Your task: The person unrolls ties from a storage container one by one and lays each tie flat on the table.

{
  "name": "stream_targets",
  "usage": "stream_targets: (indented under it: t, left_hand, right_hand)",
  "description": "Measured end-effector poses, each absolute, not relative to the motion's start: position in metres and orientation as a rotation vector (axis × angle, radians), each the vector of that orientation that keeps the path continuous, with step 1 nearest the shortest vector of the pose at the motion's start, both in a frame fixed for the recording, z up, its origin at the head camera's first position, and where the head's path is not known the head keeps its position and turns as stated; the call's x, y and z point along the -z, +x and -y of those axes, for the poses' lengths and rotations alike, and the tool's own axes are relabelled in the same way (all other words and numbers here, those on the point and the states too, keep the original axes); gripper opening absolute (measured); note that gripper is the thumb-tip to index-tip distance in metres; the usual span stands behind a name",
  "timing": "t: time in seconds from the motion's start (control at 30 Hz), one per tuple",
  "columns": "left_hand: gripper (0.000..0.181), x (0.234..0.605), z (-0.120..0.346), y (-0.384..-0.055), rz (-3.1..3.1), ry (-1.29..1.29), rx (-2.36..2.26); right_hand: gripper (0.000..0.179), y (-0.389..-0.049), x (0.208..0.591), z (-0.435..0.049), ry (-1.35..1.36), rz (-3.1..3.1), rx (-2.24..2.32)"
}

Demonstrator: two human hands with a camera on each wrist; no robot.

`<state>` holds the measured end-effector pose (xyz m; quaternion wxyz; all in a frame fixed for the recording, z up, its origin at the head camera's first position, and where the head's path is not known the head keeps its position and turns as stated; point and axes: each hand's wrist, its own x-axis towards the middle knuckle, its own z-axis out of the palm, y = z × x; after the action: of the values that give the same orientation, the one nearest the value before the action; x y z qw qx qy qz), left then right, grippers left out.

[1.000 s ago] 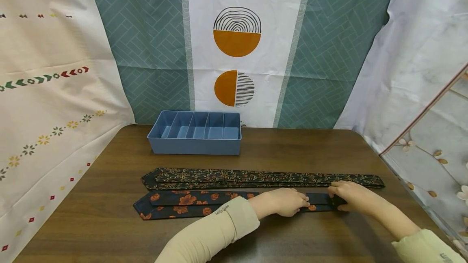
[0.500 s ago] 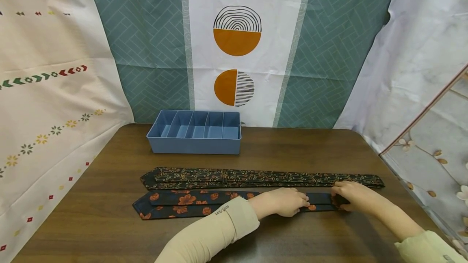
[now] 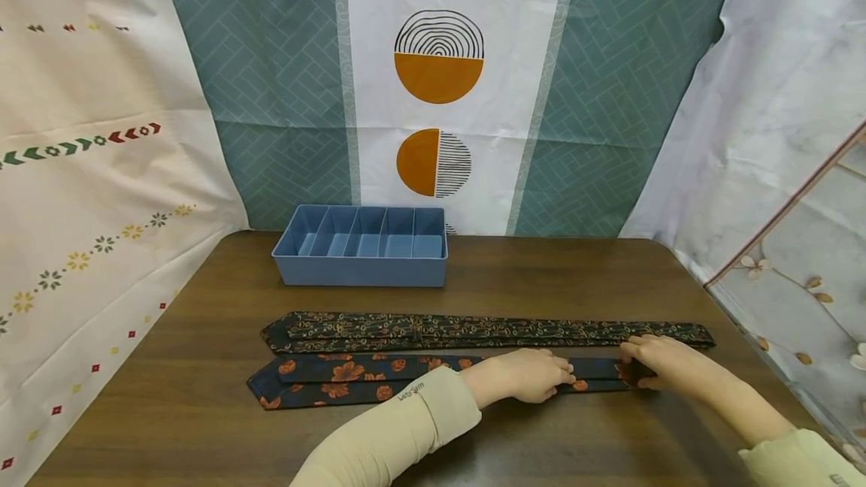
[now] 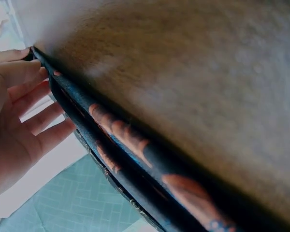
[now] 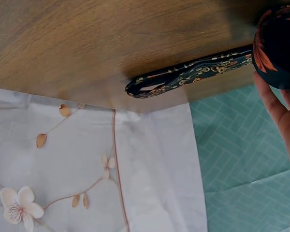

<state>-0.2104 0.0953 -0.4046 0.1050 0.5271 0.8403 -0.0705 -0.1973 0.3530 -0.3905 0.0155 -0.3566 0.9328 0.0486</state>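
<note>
A dark navy necktie with orange flowers lies folded lengthwise on the table. My left hand rests over its right half; in the left wrist view its fingers are extended along the tie's edge. At the tie's right end, my right hand holds the fabric between thumb and fingers. The right wrist view shows that held end as a rounded dark roll with an orange petal, the hand partly cut off by the frame. Just behind lies a second folded necktie, black with a small gold pattern.
A blue box with several narrow compartments stands at the back left of the brown wooden table. Patterned cloths hang around it: a teal and white curtain behind, a cream cloth left and a white floral cloth right.
My right hand has shifted slightly to the right at the tie's end, and orange pattern now shows beside its fingers. My left hand stays in place on the tie.
</note>
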Motion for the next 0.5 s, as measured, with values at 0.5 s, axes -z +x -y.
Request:
stream_targets:
  t: [0.5]
  left_hand:
    - [0.042, 0.4049, -0.0976, -0.2105, -2.483, 1.523, 0.205]
  right_hand:
    - [0.038, -0.1929, 0.3879, -0.3621, -1.104, -2.947, -0.210]
